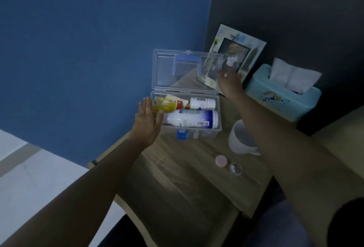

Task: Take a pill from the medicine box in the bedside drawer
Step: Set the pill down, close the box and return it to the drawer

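A clear plastic medicine box (208, 135) stands on the wooden bedside table (187, 177), its lid (167, 69) raised upright with a blue handle. Inside lie a large white bottle (191, 119), a smaller white bottle (202, 103) and a yellow packet (163, 104). My left hand (147, 122) rests flat against the box's left end, fingers apart. My right hand (229, 82) touches the lid's right edge, fingers around it. A small clear cup (235, 168) with a white pill in it and a pink cap (221, 161) sit nearer on the table.
A white mug (241, 138) stands just right of the box, under my right forearm. A photo frame (236, 49) leans on the dark wall behind, and a teal tissue box (281, 97) sits at the right. Blue wall lies to the left.
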A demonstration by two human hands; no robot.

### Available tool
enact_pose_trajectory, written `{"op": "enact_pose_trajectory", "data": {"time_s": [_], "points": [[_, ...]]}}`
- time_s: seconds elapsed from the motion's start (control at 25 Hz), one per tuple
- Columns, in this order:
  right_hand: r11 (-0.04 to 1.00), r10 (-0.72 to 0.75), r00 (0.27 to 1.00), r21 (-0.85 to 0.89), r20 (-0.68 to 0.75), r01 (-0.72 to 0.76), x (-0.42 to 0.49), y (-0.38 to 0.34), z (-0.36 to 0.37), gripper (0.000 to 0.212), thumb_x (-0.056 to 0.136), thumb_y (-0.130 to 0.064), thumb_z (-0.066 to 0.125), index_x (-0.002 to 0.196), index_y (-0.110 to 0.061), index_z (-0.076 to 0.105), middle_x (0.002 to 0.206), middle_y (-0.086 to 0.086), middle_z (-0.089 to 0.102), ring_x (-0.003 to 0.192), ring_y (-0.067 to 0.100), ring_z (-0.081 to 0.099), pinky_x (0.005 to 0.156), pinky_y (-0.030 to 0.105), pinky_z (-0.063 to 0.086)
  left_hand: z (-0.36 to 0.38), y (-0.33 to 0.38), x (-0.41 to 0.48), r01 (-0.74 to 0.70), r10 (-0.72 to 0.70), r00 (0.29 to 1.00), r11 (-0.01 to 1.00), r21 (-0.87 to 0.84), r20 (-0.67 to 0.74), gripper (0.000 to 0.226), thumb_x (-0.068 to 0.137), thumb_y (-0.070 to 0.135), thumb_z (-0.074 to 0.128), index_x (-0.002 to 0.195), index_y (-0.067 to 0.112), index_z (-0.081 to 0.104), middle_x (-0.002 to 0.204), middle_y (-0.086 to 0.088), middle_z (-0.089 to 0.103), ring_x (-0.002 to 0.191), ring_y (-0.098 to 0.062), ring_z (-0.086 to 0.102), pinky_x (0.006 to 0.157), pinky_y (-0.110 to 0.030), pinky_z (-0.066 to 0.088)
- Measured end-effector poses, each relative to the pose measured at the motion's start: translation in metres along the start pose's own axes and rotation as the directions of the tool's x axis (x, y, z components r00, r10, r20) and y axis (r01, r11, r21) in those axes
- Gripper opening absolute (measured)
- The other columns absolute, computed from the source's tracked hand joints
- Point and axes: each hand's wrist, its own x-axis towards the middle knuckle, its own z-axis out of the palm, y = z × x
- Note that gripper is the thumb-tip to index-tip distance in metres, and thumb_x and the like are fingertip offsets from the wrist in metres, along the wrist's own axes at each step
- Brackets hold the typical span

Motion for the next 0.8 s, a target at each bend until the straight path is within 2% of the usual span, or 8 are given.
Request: {"op": "enact_pose_trajectory", "data": {"time_s": [0.2,0.36,0.44,0.52,0.6,0.68,0.76,0.8], "points": [[0.988,0.093,0.995,0.124,0.039,-0.097,0.019,-0.010,0.015,0.053,0.097,-0.040,0.036,0.136,-0.005,0.038,0.144,0.018,0.041,0.129,0.032,0.040,0.100,0.033,0.035,0.001,-0.006,0.002,-0.020,0.022,0.999,0.998,-0.057,0.036,0.064,0.099,0.034,0.033,0.148,0.002,0.005,0.158,-0.019,0.011,0.145,-0.031,0.013,0.117,-0.038,0.014],[0.970,0.058,0.998,0.235,0.023,-0.062,0.022,-0.012,0.003,0.055,0.096,-0.046,0.031,0.143,-0.018,0.027,0.152,0.006,0.030,0.137,0.023,0.029,0.103,0.025,0.023,0.000,-0.006,0.002,-0.007,0.009,1.000,0.994,-0.106,0.020,0.062,0.099,0.032,0.033,0.147,0.002,0.007,0.157,-0.019,0.017,0.144,-0.032,0.019,0.115,-0.038,0.018],[0.965,0.003,0.994,0.260,0.106,-0.031,0.021,-0.017,-0.007,0.058,0.095,-0.054,0.021,0.145,-0.025,0.022,0.154,0.003,0.027,0.139,0.021,0.027,0.115,0.037,0.021,-0.002,-0.005,0.003,0.065,-0.062,0.998,0.987,-0.144,0.028,0.061,0.099,0.035,0.032,0.148,0.004,0.011,0.153,-0.019,0.027,0.140,-0.033,0.028,0.112,-0.037,0.024],[0.986,-0.048,0.990,0.163,0.135,0.026,0.014,-0.022,-0.018,0.062,0.091,-0.062,0.019,0.140,-0.026,0.033,0.148,0.004,0.037,0.135,0.022,0.035,0.109,0.036,0.029,-0.007,-0.003,0.007,0.180,-0.179,0.983,0.951,-0.250,0.028,0.056,0.099,0.040,0.027,0.145,0.008,0.028,0.145,-0.019,0.042,0.132,-0.031,0.041,0.105,-0.034,0.031],[0.984,-0.178,0.980,0.001,0.084,0.179,-0.001,-0.024,-0.030,0.053,0.091,-0.059,0.032,0.115,-0.017,0.052,0.121,0.009,0.058,0.115,0.026,0.053,0.083,0.028,0.041,-0.013,0.002,0.011,0.299,-0.320,0.946,0.797,-0.525,0.053,0.059,0.100,0.042,0.021,0.133,0.000,0.045,0.128,-0.021,0.059,0.105,-0.024,0.062,0.091,-0.029,0.046],[0.928,-0.339,0.935,-0.124,0.107,0.351,-0.021,-0.020,-0.042,0.041,0.089,-0.049,0.048,0.103,-0.010,0.052,0.101,0.010,0.061,0.094,0.026,0.059,0.069,0.031,0.042,-0.020,0.008,0.013,0.345,-0.365,0.915,0.484,-0.804,0.173,0.068,0.100,0.044,0.016,0.130,-0.012,0.041,0.107,-0.017,0.070,0.063,-0.011,0.066,0.055,-0.021,0.052],[0.850,-0.437,0.868,-0.206,0.237,0.485,-0.045,-0.011,-0.050,0.038,0.087,-0.039,0.058,0.112,-0.011,0.050,0.101,0.007,0.060,0.093,0.021,0.057,0.069,0.029,0.041,-0.025,0.008,0.011,0.368,-0.336,0.902,0.269,-0.890,0.271,0.076,0.096,0.054,0.011,0.135,-0.005,0.039,0.114,-0.011,0.065,0.062,-0.011,0.067,0.046,-0.023,0.053],[0.810,-0.458,0.832,-0.239,0.314,0.536,-0.057,-0.007,-0.051,0.043,0.086,-0.037,0.060,0.120,-0.013,0.049,0.109,0.008,0.060,0.099,0.021,0.056,0.077,0.030,0.042,-0.027,0.007,0.010,0.384,-0.320,0.898,0.227,-0.895,0.304,0.079,0.093,0.059,0.010,0.134,-0.001,0.042,0.109,-0.006,0.066,0.067,-0.012,0.068,0.048,-0.025,0.055]]}}
